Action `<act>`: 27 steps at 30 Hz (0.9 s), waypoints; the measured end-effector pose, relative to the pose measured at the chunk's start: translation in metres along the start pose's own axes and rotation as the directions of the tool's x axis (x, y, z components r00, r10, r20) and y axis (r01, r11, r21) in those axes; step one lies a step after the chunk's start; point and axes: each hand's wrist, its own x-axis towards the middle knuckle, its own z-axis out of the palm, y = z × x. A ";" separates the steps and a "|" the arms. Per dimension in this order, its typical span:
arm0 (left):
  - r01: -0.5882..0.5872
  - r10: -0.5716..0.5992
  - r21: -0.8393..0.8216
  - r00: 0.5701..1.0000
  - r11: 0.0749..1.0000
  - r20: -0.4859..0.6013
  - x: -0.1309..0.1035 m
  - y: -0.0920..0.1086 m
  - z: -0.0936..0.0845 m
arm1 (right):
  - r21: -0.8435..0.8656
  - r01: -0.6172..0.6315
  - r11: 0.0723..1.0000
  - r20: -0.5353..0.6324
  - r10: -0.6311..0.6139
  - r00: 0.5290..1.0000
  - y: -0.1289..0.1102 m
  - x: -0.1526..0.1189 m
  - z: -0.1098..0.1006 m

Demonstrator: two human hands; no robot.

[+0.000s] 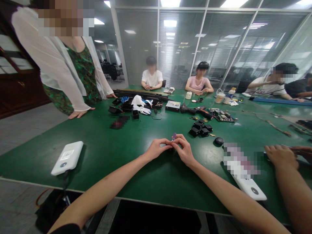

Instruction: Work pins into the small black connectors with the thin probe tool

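My left hand (157, 148) and my right hand (183, 151) meet over the green table (109, 156), fingertips almost touching. A small purple piece (174, 136) sticks up at the fingertips of my right hand, which is closed in a pinch around it. Thumb and fingers of my left hand are pressed together right beside it; what they grip is too small to make out. Something dark shows under the fingertips, mostly hidden. Beyond my hands lies a pile of small black boxes (200, 128).
White power banks lie at left (68, 157) and right (251, 187). A black mouse-like object (218, 141), a circuit board (223, 115), a power drill (195, 110) and white gloves (141, 105) sit farther off. A co-worker's hand (281, 156) works at right; another person leans at left.
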 end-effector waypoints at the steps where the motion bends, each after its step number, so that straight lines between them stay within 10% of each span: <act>1: -0.002 0.002 -0.047 1.000 0.999 0.005 0.000 -0.002 0.000 | 0.006 -0.002 1.000 0.010 0.001 1.000 0.000 0.000 -0.001; 27: -0.023 0.026 -0.116 0.999 0.993 0.025 0.003 -0.004 0.007 | -0.016 0.022 1.000 0.002 -0.022 1.000 0.000 -0.001 0.001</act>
